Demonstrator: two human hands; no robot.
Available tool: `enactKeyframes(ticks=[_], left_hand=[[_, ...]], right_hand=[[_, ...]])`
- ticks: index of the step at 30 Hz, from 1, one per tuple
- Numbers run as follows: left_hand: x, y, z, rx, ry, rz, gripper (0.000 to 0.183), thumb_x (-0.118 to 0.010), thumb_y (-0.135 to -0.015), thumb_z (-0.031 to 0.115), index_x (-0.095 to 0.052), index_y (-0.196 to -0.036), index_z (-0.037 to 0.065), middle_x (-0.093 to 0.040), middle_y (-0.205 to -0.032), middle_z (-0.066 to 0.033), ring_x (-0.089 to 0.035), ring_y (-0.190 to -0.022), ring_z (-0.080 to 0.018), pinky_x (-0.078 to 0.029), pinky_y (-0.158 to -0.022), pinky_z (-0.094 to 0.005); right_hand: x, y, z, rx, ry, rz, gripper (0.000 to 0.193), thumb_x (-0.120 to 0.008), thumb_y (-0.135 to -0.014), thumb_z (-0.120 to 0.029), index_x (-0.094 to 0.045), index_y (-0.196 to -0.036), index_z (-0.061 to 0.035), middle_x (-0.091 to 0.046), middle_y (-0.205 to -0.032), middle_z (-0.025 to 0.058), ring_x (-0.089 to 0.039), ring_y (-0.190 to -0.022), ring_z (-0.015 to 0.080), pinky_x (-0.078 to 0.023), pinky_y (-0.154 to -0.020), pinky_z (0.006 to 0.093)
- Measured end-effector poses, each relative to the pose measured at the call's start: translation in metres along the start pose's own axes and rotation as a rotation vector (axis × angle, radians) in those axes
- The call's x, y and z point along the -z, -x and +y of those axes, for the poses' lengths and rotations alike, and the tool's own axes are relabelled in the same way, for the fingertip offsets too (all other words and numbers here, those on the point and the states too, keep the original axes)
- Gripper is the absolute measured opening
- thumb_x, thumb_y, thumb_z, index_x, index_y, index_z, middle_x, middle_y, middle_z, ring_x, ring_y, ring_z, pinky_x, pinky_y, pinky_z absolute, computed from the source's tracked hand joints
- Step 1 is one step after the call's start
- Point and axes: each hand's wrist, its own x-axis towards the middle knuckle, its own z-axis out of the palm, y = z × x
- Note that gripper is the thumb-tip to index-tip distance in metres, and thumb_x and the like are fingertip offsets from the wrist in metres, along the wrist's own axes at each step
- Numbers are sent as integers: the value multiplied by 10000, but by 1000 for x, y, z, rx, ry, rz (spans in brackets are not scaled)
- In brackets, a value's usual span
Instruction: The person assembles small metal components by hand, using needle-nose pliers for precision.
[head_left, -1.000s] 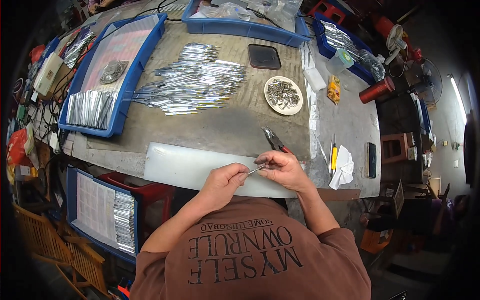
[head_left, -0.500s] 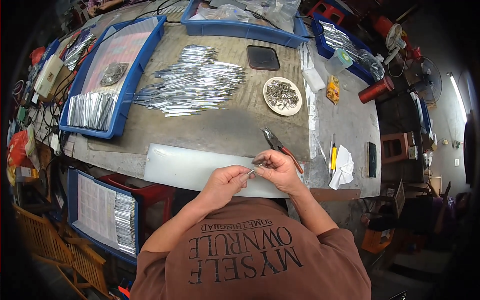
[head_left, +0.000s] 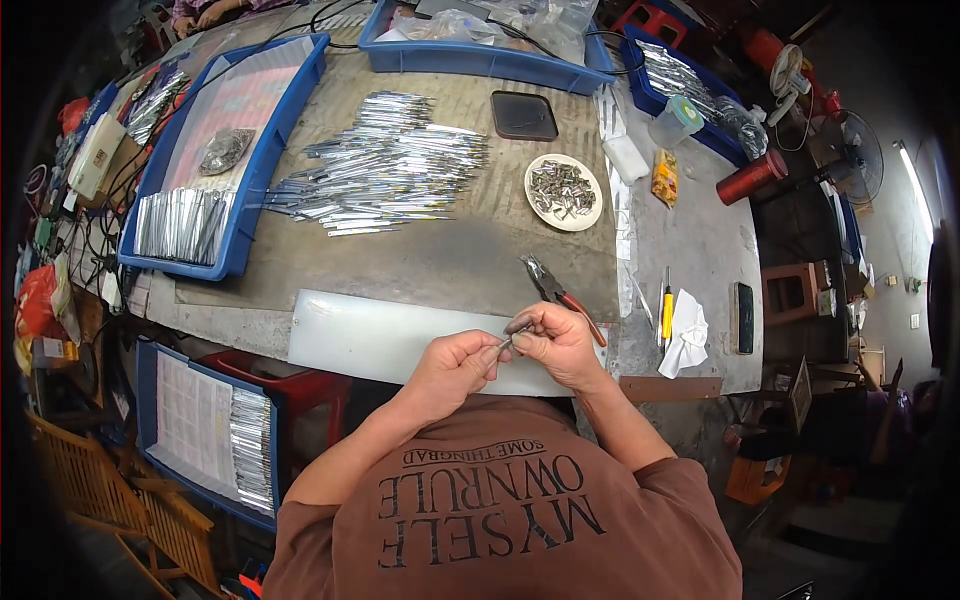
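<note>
Above the white board (head_left: 350,335) at the table's near edge, my two hands meet fingertip to fingertip. The thumb and forefinger of my left hand (head_left: 455,370) pinch one end of a thin metal piece (head_left: 506,343). My right hand (head_left: 560,347) is closed at the piece's other end, thumb against curled fingers, and covers most of it. Whether a second small part sits in those fingers is hidden. Just beyond my right hand lie pliers with red handles (head_left: 580,314). Farther off are a heap of flat silvery metal strips (head_left: 390,165) and a cream plate (head_left: 534,205) of small metal parts.
Blue trays stand at the left (head_left: 232,262), at the back (head_left: 480,62) and below the table's left side (head_left: 150,400). A black shallow tray (head_left: 524,116) lies near the plate. To the right are a yellow-handled screwdriver (head_left: 667,315), white tissue (head_left: 686,335) and a phone (head_left: 743,318).
My right fingers have shifted slightly around the thin metal piece, and its visible end has tilted a little. Both hands stay in nearly the same place.
</note>
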Motion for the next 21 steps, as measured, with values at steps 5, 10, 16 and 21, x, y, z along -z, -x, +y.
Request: enactKeyframes(ticks=[5, 10, 16, 21], left_hand=[[2, 0, 0, 70, 62, -68, 176, -452, -886, 141, -556, -841, 7, -455, -613, 10, -341, -512, -46, -300, -455, -186], [-4, -2, -8, -428, -556, 185, 134, -476, -863, 106, -555, -828, 4, -495, -629, 7, -429, -554, -61, -364, -491, -213], [0, -3, -7, -155, -243, 94, 146, -464, -868, 120, -559, -833, 15, -484, -622, 11, -414, -530, -52, -355, -474, -201], [3, -1, 1, 94, 41, -77, 187, -443, -891, 171, -552, -844, 26, -444, -601, 11, -357, -508, -44, -306, -465, -173]], right_hand=[[4, 3, 11, 49, -20, -30, 95, -583, -798, -69, -523, -805, 4, -575, -715, 35, -542, -655, 73, -422, -574, 190], [-2, 6, 15, 33, 9, 60, 115, -596, -796, -93, -517, -805, -10, -568, -691, 22, -519, -640, 55, -392, -543, 171], [-6, 0, 9, 11, -83, 88, 101, -581, -804, -79, -514, -818, -4, -563, -683, 21, -534, -665, 61, -414, -563, 175], [-1, 5, 12, 43, -67, 0, 93, -573, -808, -72, -510, -806, -4, -556, -671, 35, -538, -626, 73, -422, -557, 187]])
